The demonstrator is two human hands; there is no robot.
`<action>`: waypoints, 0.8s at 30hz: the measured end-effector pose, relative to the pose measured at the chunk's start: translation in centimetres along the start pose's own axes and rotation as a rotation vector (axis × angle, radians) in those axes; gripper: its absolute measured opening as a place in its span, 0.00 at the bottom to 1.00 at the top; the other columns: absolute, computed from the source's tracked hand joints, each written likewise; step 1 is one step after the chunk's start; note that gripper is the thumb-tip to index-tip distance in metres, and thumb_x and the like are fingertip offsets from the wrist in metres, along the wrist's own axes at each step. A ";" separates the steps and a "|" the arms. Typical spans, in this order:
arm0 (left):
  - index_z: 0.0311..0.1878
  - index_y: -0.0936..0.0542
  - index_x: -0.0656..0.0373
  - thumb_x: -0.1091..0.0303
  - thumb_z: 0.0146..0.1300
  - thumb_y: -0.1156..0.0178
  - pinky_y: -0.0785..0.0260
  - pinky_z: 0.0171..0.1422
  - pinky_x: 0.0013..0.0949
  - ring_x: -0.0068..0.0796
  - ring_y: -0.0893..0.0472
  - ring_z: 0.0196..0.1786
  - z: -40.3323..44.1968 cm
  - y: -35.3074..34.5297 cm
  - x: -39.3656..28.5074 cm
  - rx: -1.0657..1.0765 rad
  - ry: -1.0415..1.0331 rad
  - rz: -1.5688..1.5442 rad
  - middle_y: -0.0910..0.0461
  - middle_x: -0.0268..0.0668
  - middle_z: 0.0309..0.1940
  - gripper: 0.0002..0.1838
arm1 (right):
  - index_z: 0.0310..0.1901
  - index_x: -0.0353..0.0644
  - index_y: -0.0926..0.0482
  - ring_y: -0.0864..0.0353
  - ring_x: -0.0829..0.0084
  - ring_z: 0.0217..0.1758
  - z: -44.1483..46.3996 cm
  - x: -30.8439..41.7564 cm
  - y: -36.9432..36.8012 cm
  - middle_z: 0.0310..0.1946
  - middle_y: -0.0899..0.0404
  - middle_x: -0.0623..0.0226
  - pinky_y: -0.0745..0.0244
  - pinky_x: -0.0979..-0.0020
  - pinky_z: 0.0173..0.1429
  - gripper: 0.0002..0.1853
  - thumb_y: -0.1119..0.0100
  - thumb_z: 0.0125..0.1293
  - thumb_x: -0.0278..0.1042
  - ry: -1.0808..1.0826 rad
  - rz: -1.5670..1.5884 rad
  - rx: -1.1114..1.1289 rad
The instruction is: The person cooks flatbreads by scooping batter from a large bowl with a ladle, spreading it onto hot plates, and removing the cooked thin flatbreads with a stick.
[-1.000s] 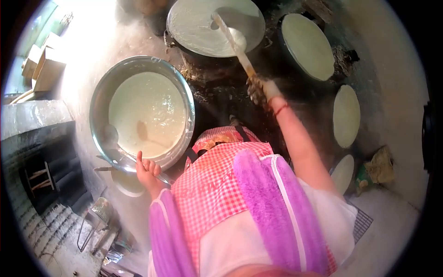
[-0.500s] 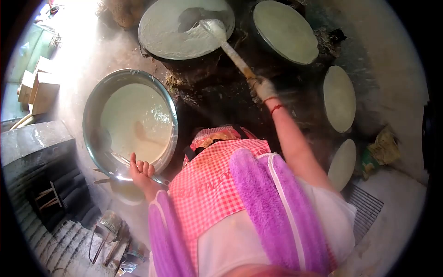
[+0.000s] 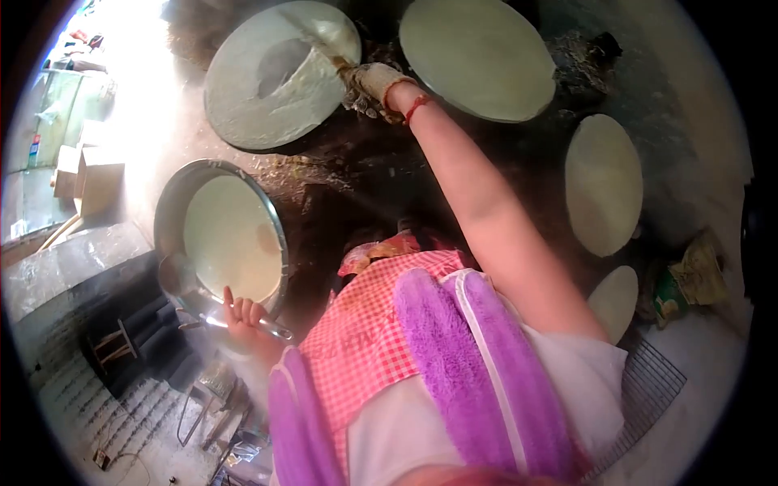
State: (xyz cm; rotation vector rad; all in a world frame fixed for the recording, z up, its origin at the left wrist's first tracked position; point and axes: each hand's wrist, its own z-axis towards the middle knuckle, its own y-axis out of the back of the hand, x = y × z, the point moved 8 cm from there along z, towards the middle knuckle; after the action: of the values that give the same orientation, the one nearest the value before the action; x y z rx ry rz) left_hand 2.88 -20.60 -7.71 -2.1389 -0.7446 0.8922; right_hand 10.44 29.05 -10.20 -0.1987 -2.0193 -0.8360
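My right hand, in a soiled work glove, is wrapped round the handle of a long wooden-handled spreader. The tool's blurred far end lies over wet pale batter on a round griddle, where a darker patch shows in the middle. My left hand grips the metal handle of a ladle, with the index finger pointing up. The ladle is at the near rim of a large metal basin that holds creamy batter.
Another round griddle covered in a pale layer stands at the top right. Two more pale rounds are along the right. A sack and a wire rack lie beyond them. Cardboard boxes stand at the left.
My right hand has moved left and up with the spreader, its arm stretched further across. The ladle in my left hand now shows above the basin's near rim. The whole view has shifted slightly.
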 end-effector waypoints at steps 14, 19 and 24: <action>0.57 0.31 0.62 0.69 0.74 0.55 0.54 0.16 0.19 0.12 0.48 0.16 6.6 3.6 -3.3 -0.194 -0.056 0.056 0.49 0.23 0.18 0.13 | 0.59 0.47 0.26 0.32 0.84 0.17 -6.5 1.9 -6.1 0.24 0.25 0.76 0.35 0.79 0.20 0.22 0.39 0.62 0.36 -0.136 0.632 -0.086; 0.57 0.32 0.62 0.67 0.74 0.55 0.52 0.16 0.19 0.12 0.47 0.16 7.3 6.2 -6.2 -0.209 -0.172 0.228 0.46 0.23 0.19 0.13 | 0.58 0.50 0.25 0.33 0.83 0.14 -7.0 -1.9 -6.9 0.22 0.25 0.76 0.39 0.78 0.16 0.20 0.39 0.63 0.34 -0.197 0.682 -0.209; 0.57 0.32 0.62 0.65 0.74 0.56 0.51 0.17 0.20 0.13 0.47 0.17 7.7 6.6 -6.3 -0.252 -0.161 0.188 0.47 0.24 0.19 0.14 | 0.56 0.45 0.23 0.33 0.84 0.14 -7.6 3.5 -8.6 0.25 0.23 0.76 0.38 0.79 0.17 0.21 0.36 0.60 0.32 -0.173 0.508 -0.009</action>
State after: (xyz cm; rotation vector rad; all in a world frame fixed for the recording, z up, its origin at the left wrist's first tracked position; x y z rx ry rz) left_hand -5.29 -26.13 -14.48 -2.4101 -0.7793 1.1312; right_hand 9.95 17.15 -8.86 -0.7750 -1.9914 -0.5160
